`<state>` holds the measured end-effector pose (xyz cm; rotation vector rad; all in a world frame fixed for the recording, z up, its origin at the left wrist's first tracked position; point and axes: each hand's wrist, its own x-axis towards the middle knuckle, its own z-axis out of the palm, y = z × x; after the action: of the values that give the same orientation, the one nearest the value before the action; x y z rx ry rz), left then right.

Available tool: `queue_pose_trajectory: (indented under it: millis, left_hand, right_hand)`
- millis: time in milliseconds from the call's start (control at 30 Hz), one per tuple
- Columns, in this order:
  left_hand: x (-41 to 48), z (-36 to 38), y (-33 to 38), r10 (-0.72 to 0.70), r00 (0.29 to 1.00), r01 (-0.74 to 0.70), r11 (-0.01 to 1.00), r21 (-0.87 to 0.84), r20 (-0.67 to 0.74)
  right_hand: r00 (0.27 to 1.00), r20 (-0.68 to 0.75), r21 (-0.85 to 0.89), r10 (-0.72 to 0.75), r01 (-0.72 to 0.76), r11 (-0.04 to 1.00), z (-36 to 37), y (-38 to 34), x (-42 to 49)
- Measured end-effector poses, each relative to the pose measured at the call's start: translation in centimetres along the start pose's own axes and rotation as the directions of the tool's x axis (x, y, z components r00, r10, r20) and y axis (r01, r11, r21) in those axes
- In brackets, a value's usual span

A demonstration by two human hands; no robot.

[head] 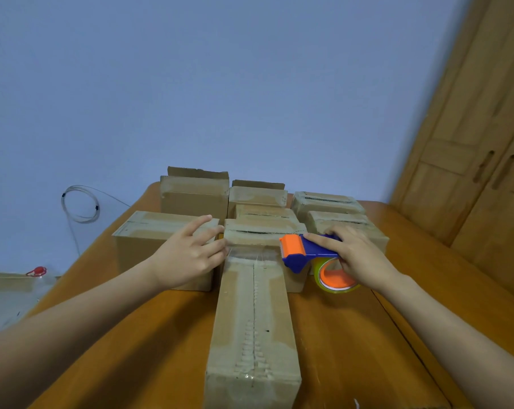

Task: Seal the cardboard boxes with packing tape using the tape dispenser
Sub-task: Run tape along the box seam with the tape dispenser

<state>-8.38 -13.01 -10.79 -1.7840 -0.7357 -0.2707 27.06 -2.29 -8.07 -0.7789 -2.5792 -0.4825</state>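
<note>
While you work — surface: orange-brown surface (353, 335), blue wall (220, 84), wooden door (471, 143) right.
Boxes: eight cardboard boxes; long box (254, 326) nearest.
Hands: your left hand (187, 255) open, pinning clear tape (249, 252); your right hand (359, 255) gripping tape dispenser (306, 250) at the long box's far end.

Long box's (254, 320) near end cropped

An orange-brown wooden worktop (353, 335) fills the near and middle ground, with a dark seam running across its right part. Behind it rises a plain pale blue wall (220, 84). A coil of thin clear cable (80, 203) hangs against that wall at the far left. On the right stands a wooden wardrobe (471, 157) with two dark slotted door handles. Low at the left edge sits a clear plastic bottle with a red cap (37, 271), blurred.
</note>
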Motion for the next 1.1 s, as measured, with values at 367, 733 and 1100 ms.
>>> queue_pose_trajectory:
  millis: [367,733,1100]
  left_hand:
    - [0.4,-0.2,0.3,-0.021,0.997,0.026,0.998,-0.063,0.071]
    - [0.3,0.1,0.4,-0.045,0.991,0.062,0.99,-0.13,0.127]
    - [-0.6,0.7,3.2,-0.262,0.963,0.268,0.947,-0.176,0.056]
  right_hand:
    - [0.998,0.05,0.027,0.039,-0.041,0.999,0.9,0.1,-0.1]
    - [0.992,0.093,0.069,0.089,-0.096,0.993,1.4,-0.2,-0.3]
    - [0.969,0.114,0.26,0.219,-0.242,0.935,3.7,-1.9,-2.3]
